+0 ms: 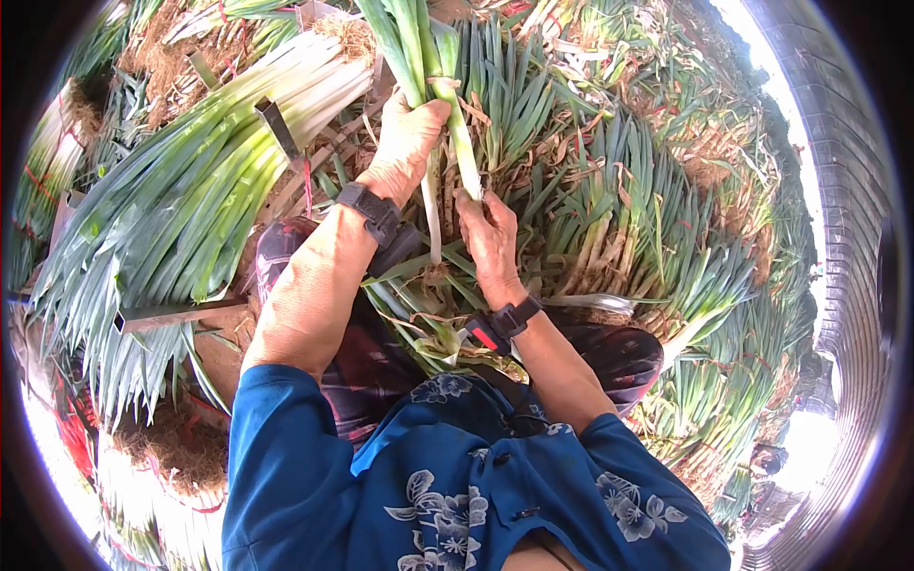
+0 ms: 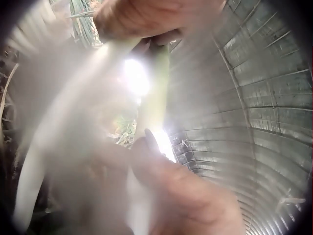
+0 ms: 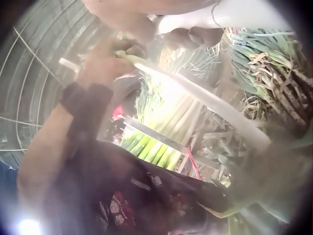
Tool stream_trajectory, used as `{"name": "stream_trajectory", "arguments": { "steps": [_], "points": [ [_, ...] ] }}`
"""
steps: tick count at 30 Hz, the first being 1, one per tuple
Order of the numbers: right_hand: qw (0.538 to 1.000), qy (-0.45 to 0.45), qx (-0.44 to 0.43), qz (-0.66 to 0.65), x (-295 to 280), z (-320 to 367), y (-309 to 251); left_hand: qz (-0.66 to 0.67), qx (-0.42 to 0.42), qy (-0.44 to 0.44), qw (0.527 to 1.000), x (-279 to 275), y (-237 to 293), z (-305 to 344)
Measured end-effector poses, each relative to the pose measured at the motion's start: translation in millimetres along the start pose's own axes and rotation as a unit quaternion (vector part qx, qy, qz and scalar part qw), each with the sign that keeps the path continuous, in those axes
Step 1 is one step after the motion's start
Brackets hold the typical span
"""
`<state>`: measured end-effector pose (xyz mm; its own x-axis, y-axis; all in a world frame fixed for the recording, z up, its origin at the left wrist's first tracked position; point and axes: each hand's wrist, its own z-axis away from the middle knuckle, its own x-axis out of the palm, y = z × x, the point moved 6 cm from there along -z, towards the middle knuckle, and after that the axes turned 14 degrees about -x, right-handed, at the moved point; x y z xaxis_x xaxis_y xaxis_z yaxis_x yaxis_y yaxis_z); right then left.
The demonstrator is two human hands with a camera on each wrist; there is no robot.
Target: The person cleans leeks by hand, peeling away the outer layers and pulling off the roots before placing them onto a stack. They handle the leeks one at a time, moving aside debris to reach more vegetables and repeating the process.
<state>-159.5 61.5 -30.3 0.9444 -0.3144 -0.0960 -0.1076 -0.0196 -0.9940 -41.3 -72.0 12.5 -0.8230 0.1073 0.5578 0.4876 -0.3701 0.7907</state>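
Observation:
My left hand (image 1: 411,133) grips two long green onions below their leaves. One green onion (image 1: 432,205) hangs with its white stalk down and its roots near my lap. On the other green onion (image 1: 464,152), my right hand (image 1: 490,233) pinches the lower white stalk between thumb and fingers. A strip of dry outer skin (image 1: 444,84) clings near the leaf bases. In the left wrist view, the right hand (image 2: 181,191) shows below the left, blurred by glare. The right wrist view has the white stalk (image 3: 234,14) between the right fingers.
Left of the hands, a bundle of clean green onions (image 1: 219,162) lies in a rack with metal posts (image 1: 276,128) and a red string (image 1: 307,186). Untrimmed green onions (image 1: 609,228) with dry leaves are heaped at the right. A ribbed plastic-sheet wall (image 1: 857,190) curves beyond.

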Motion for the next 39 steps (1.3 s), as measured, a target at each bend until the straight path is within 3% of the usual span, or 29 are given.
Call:
{"name": "stream_trajectory", "arguments": {
  "steps": [3, 6, 7, 10, 15, 18, 20, 21, 23, 25, 26, 27, 29, 31, 33, 36, 39],
  "points": [
    [1.0, -0.015, -0.008, -0.01, 8.8, 3.7, -12.0, 0.006, -0.009, 0.003, 1.0, -4.0, -2.2, -3.7],
    [0.967, -0.081, 0.103, -0.218, 21.0, 8.5, -13.1, 0.035, -0.05, -0.03, 0.998, -3.9, 1.0, -2.1],
    [0.954, -0.121, 0.1, -0.255, 24.1, 7.4, -15.1, 0.055, -0.059, -0.054, 0.995, -2.1, 3.0, -1.0],
    [0.843, -0.208, 0.17, -0.465, 30.5, 17.1, -31.8, 0.091, -0.087, -0.103, 0.987, 10.3, 8.8, 9.5],
    [0.682, -0.273, 0.146, -0.662, 50.2, 17.7, -75.9, 0.123, -0.151, -0.17, 0.966, 15.9, -2.3, 20.6],
    [0.638, -0.269, 0.131, -0.709, 55.8, 10.3, -96.5, 0.116, -0.184, -0.184, 0.959, 17.8, -1.5, 32.7],
    [0.641, -0.255, 0.12, -0.714, 54.4, -2.9, -98.3, 0.106, -0.193, -0.184, 0.958, 15.4, -5.1, 36.8],
    [0.642, -0.238, 0.118, -0.719, 50.4, -10.6, -102.7, 0.083, -0.21, -0.196, 0.954, -4.2, -33.8, 19.4],
    [0.629, -0.243, 0.099, -0.732, 41.1, -30.2, -107.6, 0.041, -0.229, -0.219, 0.947, 1.0, -20.3, 37.8],
    [0.7, -0.232, 0.092, -0.669, 23.6, -46.2, -102.5, 0.005, -0.255, -0.209, 0.944, -2.9, -10.2, 49.3],
    [0.726, -0.227, 0.078, -0.644, 13.3, -53.6, -100.2, -0.035, -0.222, -0.231, 0.947, -17.0, -16.2, 41.9],
    [0.738, -0.214, 0.076, -0.636, 4.0, -55.8, -103.0, -0.134, -0.225, -0.173, 0.949, -25.3, -13.6, 40.5],
    [0.825, -0.212, 0.043, -0.522, -17.2, -59.8, -97.1, -0.266, -0.215, -0.029, 0.939, -44.6, -8.2, 28.8],
    [0.889, -0.184, 0.041, -0.418, -27.7, -53.9, -88.5, -0.217, -0.207, 0.009, 0.954, -48.4, 3.2, 21.5],
    [0.892, -0.194, 0.05, -0.405, -26.4, -40.7, -74.5, -0.097, -0.224, 0.025, 0.969, -41.0, 5.2, 20.0],
    [0.908, -0.191, 0.075, -0.367, -14.7, -21.0, -53.2, -0.058, -0.185, -0.03, 0.981, -17.5, 9.3, 17.3],
    [0.965, -0.163, 0.076, -0.188, -7.3, -4.1, -42.7, -0.037, -0.13, -0.114, 0.984, -0.6, 13.1, 10.8]
  ]
}}
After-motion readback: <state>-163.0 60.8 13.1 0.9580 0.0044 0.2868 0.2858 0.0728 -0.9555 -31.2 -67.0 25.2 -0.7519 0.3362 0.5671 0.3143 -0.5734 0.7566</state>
